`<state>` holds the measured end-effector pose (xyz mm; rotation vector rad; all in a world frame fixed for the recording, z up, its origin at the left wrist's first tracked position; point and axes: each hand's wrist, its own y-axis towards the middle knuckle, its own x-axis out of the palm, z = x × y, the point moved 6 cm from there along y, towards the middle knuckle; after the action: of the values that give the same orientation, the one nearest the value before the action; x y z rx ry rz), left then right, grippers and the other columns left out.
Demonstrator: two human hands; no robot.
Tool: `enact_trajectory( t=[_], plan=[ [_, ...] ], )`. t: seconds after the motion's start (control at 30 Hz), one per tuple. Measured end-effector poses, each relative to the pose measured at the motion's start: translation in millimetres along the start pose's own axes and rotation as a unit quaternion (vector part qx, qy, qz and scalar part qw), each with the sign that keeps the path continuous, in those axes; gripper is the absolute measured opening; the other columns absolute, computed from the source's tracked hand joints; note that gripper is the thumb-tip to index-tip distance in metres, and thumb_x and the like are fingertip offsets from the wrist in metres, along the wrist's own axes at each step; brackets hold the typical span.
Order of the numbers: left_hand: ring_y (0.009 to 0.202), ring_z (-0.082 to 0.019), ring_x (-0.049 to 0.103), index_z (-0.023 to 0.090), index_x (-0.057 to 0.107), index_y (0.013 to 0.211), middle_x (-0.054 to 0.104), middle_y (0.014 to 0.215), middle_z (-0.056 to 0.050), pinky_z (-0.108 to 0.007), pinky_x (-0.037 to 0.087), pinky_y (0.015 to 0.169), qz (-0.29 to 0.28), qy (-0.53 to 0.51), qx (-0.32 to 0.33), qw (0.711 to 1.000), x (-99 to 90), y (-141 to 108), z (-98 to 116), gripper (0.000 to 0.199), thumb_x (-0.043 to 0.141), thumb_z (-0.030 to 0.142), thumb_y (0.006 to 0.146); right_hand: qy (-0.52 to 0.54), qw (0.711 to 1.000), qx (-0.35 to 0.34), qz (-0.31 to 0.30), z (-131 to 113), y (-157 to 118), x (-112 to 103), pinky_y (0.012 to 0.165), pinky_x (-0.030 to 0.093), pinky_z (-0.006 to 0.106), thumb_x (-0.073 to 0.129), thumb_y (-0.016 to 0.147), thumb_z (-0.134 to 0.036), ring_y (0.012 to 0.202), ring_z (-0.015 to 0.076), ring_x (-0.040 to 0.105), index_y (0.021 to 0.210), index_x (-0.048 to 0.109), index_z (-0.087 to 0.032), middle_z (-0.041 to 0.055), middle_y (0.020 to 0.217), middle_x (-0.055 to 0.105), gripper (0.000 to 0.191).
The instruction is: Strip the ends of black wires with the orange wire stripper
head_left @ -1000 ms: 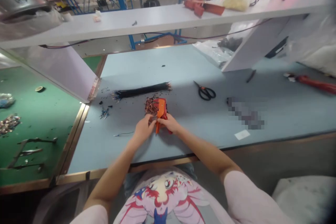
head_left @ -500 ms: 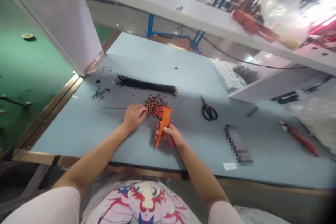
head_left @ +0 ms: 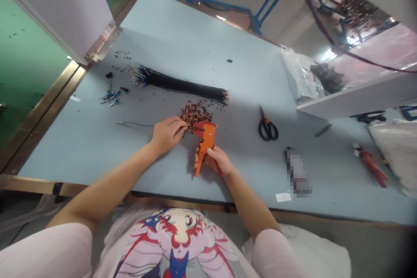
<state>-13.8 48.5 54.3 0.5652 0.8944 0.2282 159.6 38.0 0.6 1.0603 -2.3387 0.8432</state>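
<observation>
My left hand (head_left: pixel 168 134) pinches a thin black wire (head_left: pixel 137 124) whose blue-and-metal tipped end sticks out to the left. The wire's other end lies at the jaws of an orange and red wire stripper (head_left: pixel 207 137). My right hand (head_left: pixel 216 160) is wrapped round the stripper's handles. Behind the jaws is a heap of copper-and-black wire scraps (head_left: pixel 194 112). Farther back a thick bundle of black wires (head_left: pixel 182 83) lies across the table, blue tips at its left and bare copper at its right.
Black-handled scissors (head_left: pixel 268 128) lie to the right, near a blurred-out object (head_left: pixel 298 171) and a white paper slip (head_left: pixel 283 197). Red-handled pliers (head_left: pixel 371 165) rest at far right. Loose blue terminals (head_left: pixel 110 95) lie at left. A white panel (head_left: pixel 342 97) stands on the right.
The head view has tilted down, so the upper shelf has mostly left the picture. Both hands keep their hold, with the wire end still at the stripper's jaws.
</observation>
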Motion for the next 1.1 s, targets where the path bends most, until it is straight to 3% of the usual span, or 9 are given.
enact_trajectory(
  t=[0.3, 0.5, 0.87, 1.1],
  plan=[
    [0.077, -0.013, 0.062, 0.018, 0.063, 0.087, 0.066, 0.081, -0.002, -0.023, 0.044, 0.066, -0.023, -0.022, 0.009, 0.999, 4.3, -1.1, -0.3, 0.016, 0.050, 0.028, 0.091, -0.028, 1.000, -0.001, 0.004, 1.4, -1.3, -0.9, 0.065, 0.055, 0.040, 0.065, 0.079, -0.046, 0.069, 0.0228, 0.068, 0.098, 0.056, -0.013, 0.0084, 0.080, 0.067, 0.040],
    [0.077, -0.012, 0.061, 0.019, 0.063, 0.087, 0.066, 0.081, -0.002, -0.022, 0.043, 0.066, -0.033, -0.036, 0.021, 0.999, 6.2, -3.8, 1.7, 0.015, 0.050, 0.026, 0.090, -0.046, 0.999, -0.001, 0.028, 1.8, -2.4, 0.8, 0.057, 0.054, 0.036, 0.064, 0.079, -0.048, 0.058, 0.0198, 0.065, 0.091, 0.056, -0.013, 0.0053, 0.068, 0.065, 0.038],
    [0.074, -0.010, 0.060, 0.020, 0.064, 0.088, 0.064, 0.080, -0.001, -0.020, 0.043, 0.064, 0.010, -0.057, 0.034, 0.998, -0.5, -3.8, 4.4, 0.008, 0.057, 0.022, 0.085, -0.028, 0.999, -0.009, 0.017, 2.0, -1.5, -0.6, 0.056, 0.055, 0.036, 0.063, 0.081, -0.046, 0.059, 0.0205, 0.066, 0.092, 0.055, -0.013, 0.0061, 0.070, 0.066, 0.036],
    [0.074, -0.010, 0.061, 0.020, 0.065, 0.087, 0.065, 0.080, -0.001, -0.020, 0.043, 0.064, 0.001, -0.053, 0.023, 0.998, 0.3, -3.7, 3.8, 0.011, 0.055, 0.024, 0.086, -0.044, 0.999, 0.002, 0.023, 2.0, -1.8, 0.4, 0.057, 0.055, 0.036, 0.064, 0.080, -0.048, 0.059, 0.0202, 0.065, 0.092, 0.055, -0.013, 0.0063, 0.069, 0.065, 0.038]
  ],
)
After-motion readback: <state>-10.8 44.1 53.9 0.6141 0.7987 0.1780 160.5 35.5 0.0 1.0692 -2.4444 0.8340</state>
